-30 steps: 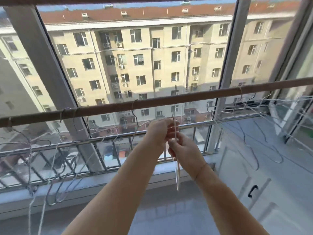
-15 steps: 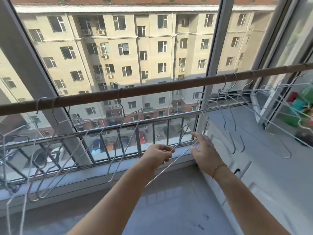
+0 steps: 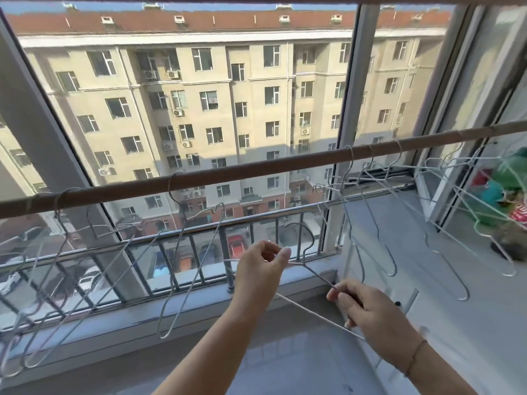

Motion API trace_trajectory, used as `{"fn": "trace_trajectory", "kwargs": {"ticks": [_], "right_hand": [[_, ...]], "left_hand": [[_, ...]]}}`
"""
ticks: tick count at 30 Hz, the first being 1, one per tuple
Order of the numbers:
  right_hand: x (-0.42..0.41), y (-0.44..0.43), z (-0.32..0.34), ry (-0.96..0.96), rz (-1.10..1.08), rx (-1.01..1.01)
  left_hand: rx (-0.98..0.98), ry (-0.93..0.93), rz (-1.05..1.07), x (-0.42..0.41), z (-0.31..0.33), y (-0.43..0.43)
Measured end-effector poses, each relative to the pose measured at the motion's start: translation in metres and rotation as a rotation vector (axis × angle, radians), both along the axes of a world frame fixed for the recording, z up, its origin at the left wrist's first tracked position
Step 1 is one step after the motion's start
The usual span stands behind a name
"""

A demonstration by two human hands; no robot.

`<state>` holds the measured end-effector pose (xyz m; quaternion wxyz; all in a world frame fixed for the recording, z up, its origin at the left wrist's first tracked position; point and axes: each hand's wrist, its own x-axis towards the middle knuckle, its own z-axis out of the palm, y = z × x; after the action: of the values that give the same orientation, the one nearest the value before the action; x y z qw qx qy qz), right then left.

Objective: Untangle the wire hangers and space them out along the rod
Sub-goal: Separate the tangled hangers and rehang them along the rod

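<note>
Apparently unlabelled wire hanger (image 3: 310, 273) in both hands (image 3: 263, 269)

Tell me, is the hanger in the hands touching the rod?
Apart. The head view shows the held hanger well below the rod, its hook in open air.

Two bare forearms are seen entering from the lower edge; no sleeves are worn on either; the left hand (image 3: 261, 273) is left unadorned, with no ring or band seen on it; a thin brownish cord bracelet (image 3: 415, 357) is worn round the wrist of the right hand (image 3: 368, 316); the nails on the fingers (image 3: 285, 253) are kept short and pale.
</note>
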<state>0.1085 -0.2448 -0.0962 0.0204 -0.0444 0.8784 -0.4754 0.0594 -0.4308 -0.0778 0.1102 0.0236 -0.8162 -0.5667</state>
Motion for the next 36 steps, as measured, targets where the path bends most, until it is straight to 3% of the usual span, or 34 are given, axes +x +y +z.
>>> {"fn": "trace_trajectory", "kwargs": {"ticks": [8, 16, 24, 28, 30, 33, 36], "right_hand": [[-0.005, -0.004, 0.041, 0.062, -0.145, -0.379], [-0.042, -0.006, 0.072, 0.055, -0.121, -0.374], [-0.067, -0.007, 0.060, -0.048, -0.125, -0.419], [-0.071, -0.003, 0.050, -0.036, -0.144, -0.356], [-0.070, 0.000, 0.049, 0.031, -0.169, -0.215], [-0.063, -0.001, 0.054, 0.209, -0.206, 0.001], [-0.050, -0.016, 0.062, 0.431, -0.209, 0.072]], "left_hand": [[0.434, -0.208, -0.432, 0.008, 0.046, 0.049], [0.501, -0.218, -0.409, -0.024, 0.073, 0.058], [0.469, -0.304, -0.362, -0.049, 0.062, 0.063], [0.440, -0.308, -0.351, -0.051, 0.058, 0.066], [0.441, -0.298, -0.315, -0.050, 0.057, 0.067], [0.421, -0.245, -0.226, -0.043, 0.058, 0.061], [0.379, -0.134, -0.151, -0.026, 0.065, 0.041]]}}
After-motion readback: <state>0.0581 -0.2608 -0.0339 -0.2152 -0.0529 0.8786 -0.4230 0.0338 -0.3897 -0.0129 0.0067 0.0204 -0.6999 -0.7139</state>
